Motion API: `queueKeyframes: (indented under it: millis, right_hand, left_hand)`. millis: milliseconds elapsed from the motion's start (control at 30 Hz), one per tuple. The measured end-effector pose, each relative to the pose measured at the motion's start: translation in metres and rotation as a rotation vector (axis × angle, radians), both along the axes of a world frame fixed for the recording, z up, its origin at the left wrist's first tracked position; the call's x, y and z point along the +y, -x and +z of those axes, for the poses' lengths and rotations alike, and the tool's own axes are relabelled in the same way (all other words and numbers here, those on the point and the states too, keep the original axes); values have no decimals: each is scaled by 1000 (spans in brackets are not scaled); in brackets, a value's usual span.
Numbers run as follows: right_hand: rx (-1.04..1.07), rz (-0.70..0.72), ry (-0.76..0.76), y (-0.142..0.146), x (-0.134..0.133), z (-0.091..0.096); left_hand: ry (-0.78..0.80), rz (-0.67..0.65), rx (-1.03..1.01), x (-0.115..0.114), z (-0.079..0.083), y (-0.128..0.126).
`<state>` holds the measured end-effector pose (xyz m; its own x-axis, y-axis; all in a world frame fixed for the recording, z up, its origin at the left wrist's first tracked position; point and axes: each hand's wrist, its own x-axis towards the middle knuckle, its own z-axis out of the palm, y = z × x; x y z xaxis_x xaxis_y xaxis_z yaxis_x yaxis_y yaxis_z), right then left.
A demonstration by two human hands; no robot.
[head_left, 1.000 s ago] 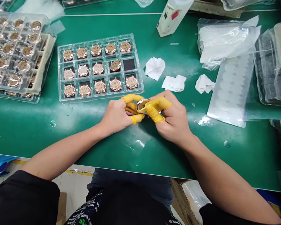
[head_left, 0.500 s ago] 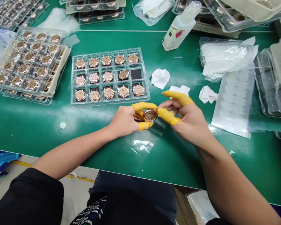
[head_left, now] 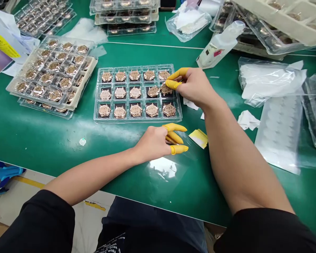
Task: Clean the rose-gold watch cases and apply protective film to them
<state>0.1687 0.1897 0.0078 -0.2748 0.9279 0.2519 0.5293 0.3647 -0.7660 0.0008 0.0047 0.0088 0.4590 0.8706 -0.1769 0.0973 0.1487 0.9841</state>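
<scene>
A clear tray (head_left: pixel 177 119) with rows of rose-gold watch cases lies in front of me, the cases' printed round backs facing up. At the right end of its middle row, my right hand (head_left: pixel 196 86) pinches a watch case (head_left: pixel 165 89) between thumb and finger; the case sits in or just over that compartment. Nearer to me, my left hand (head_left: pixel 158 143) hovers low over the table with its fingers apart, holding nothing visible. Both hands wear yellow finger cots. Beside my right forearm lies a small yellow-and-white pad (head_left: pixel 198 138).
Stacked trays of watch cases (head_left: pixel 52 72) stand at the left, with more stacks (head_left: pixel 125 17) at the back. A white bottle (head_left: pixel 219 45) stands behind my right hand. To the right are bagged white wipes (head_left: pixel 270 79), a crumpled wipe (head_left: pixel 248 120) and a translucent sheet (head_left: pixel 279 130).
My right hand has carried the watch case from my left hand up to the tray's right-hand middle compartment, which was vacant. My left hand has let go and opened. The view has shifted slightly.
</scene>
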Motion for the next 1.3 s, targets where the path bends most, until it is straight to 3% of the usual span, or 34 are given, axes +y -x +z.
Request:
queueKeyframes:
  millis: [133, 300, 400, 533, 700, 833, 967, 1067, 1200, 1300]
  right_hand:
    - [-209, -110, -200, 5, -2, -1]
    - [-213, 18, -205, 26, 0, -11]
    - [-193, -109, -212, 28, 18, -16]
    - [-325, -296, -163, 21, 47, -16]
    - [-394, -214, -69, 25, 55, -10]
    - [-254, -169, 24, 27, 44, 8]
    - [56, -169, 76, 22, 12, 40]
    - [307, -125, 157, 13, -42, 55]
    - [460, -74, 499, -1, -136, 51]
    - [472, -140, 691, -10, -178, 44]
  left_hand:
    - [-12, -29, 28, 0, 1, 1]
    - [-22, -28, 31, 1, 2, 0]
    - [-24, -25, 21, 1, 1, 0]
    - [-34, -29, 27, 2, 1, 0]
    - [-40, -8, 34, 2, 1, 0]
    - [-44, -7, 22, 1, 0, 0]
    - [-58, 6, 8, 1, 0, 0]
    - [-38, 56, -12, 1, 2, 0]
    - [8, 122, -69, 1, 2, -2]
    - [8, 129, -110, 1, 1, -2]
